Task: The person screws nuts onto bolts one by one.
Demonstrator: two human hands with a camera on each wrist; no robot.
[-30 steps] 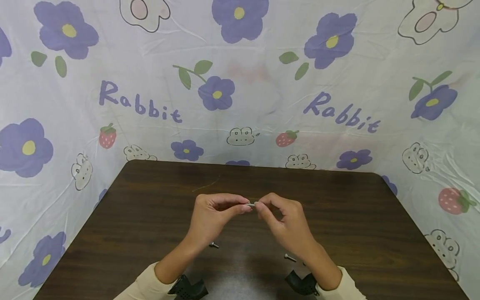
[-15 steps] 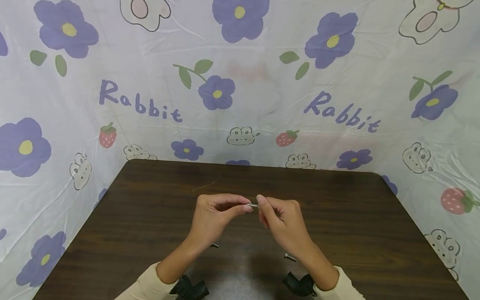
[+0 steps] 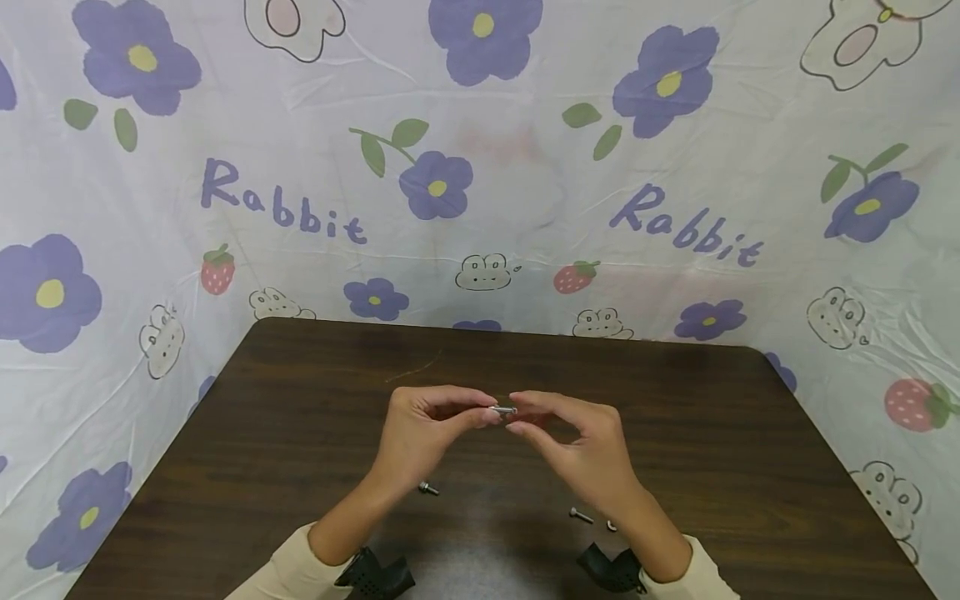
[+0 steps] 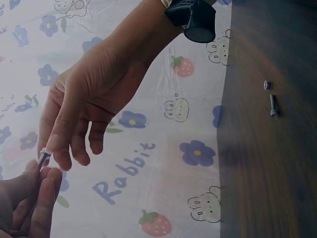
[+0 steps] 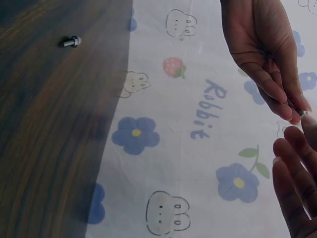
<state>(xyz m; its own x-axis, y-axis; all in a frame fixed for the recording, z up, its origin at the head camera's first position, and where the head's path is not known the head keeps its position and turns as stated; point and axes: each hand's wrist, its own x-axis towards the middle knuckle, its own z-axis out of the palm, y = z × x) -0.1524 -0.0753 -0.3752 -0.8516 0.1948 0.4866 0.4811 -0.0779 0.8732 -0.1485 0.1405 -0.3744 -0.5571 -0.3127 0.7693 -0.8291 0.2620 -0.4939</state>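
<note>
A small silver bolt (image 3: 504, 410) is pinched between the thumb and fingertips of my left hand (image 3: 420, 429), above the middle of the table. It points to the right, and its outer end looks wider in the left wrist view. My right hand (image 3: 581, 437) is just beside that end, thumb and index finger parted around it. Whether a fingertip touches the bolt I cannot tell. In the right wrist view the left fingertips hide most of the bolt, while the right hand's fingers (image 5: 292, 173) are spread out.
On the dark wood table (image 3: 300, 467) lie a bolt with a nut on it (image 3: 428, 488) near the left forearm, and a bare bolt (image 3: 580, 515) and a loose nut (image 3: 611, 526) by the right wrist. A patterned cloth (image 3: 525, 200) hangs behind the table.
The right thumb and index finger first pinch around the bolt's outer end, roll over it, then spread apart, showing more of it. The left hand keeps its hold almost unmoved.
</note>
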